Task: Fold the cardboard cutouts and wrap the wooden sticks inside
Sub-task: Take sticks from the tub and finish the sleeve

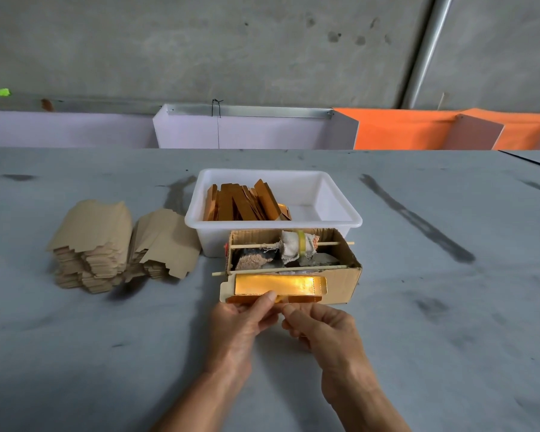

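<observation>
A gold-faced cardboard cutout (278,286) stands against the front of a brown cardboard box (343,282), partly folded, its shiny side towards me. My left hand (247,319) pinches its lower folded edge with thumb on top. My right hand (321,325) pinches the same edge just to the right. Two thin wooden sticks (334,243) lie across the box, one wrapped in a rag; another stick (281,269) runs along its front rim. Two stacks of flat brown cutouts (106,241) sit to the left. Folded gold pieces (243,201) fill the left of a white tub (340,219).
The grey table (434,307) has dark smudges. White and orange panels (402,129) line its far edge below a concrete wall. Rags lie inside the cardboard box.
</observation>
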Available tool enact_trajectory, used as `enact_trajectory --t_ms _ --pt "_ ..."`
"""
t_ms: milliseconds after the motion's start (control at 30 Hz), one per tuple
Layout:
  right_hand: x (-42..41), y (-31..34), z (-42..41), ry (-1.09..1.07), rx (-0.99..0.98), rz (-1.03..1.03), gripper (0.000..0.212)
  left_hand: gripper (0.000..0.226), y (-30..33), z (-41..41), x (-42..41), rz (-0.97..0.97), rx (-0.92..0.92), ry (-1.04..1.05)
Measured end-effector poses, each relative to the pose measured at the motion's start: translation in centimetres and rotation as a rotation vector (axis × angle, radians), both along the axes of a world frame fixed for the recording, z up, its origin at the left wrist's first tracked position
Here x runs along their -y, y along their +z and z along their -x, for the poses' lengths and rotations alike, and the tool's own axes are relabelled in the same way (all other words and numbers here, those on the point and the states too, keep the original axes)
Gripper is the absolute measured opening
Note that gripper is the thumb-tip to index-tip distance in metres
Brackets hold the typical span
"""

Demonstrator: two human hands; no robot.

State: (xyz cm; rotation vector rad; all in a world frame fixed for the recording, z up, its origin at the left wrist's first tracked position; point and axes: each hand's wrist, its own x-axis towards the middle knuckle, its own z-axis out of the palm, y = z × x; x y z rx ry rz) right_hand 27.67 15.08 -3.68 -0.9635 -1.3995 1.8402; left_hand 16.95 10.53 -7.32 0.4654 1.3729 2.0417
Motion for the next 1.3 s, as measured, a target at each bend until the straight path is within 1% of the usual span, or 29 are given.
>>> enact_trajectory --t_ms 100,233,400,533,667,867,1100,1233,1300 --pt "0.0 0.0 0.4 -0.032 -0.002 -0.013 0.028 0.032 -0.1 0.0 0.0 -0.006 0.034 -0.003" --pt "0.1 0.1 0.8 -0.077 -0.007 -0.021 0.023 0.034 -0.2 0.2 0.0 0.001 0.056 -0.005" --pt "0.1 0.0 1.1 -0.096 0.03 -0.034 0.026 0.025 -0.3 0.2 -0.1 -0.002 0.057 -0.004" --pt "0.1 0.1 1.2 -0.099 0.014 -0.057 0.026 0.024 -0.3 0.2 0.0 0.004 0.062 -0.011" --pt "0.2 0.1 1.4 -0.1 -0.004 -0.093 0.024 0.003 -0.3 0.2 0.1 0.016 0.059 -0.024" --pt "0.1 0.0 1.9 -0.142 0.067 -0.065 0.025 0.01 0.0 0.1 0.1 0.008 0.063 -0.014" --pt "0.0 -0.2 2.3 -0.165 0.119 -0.043 0.024 0.009 0.2 0.0 0.2 -0.003 0.069 -0.015" --pt "0.0 -0.3 2.4 -0.177 0.138 -0.029 0.024 0.019 0.3 0.0 0.3 -0.014 0.047 -0.013" --pt "0.0 -0.2 2.4 -0.181 0.137 -0.024 0.024 0.019 0.4 -0.1 0.3 -0.017 0.038 -0.018"
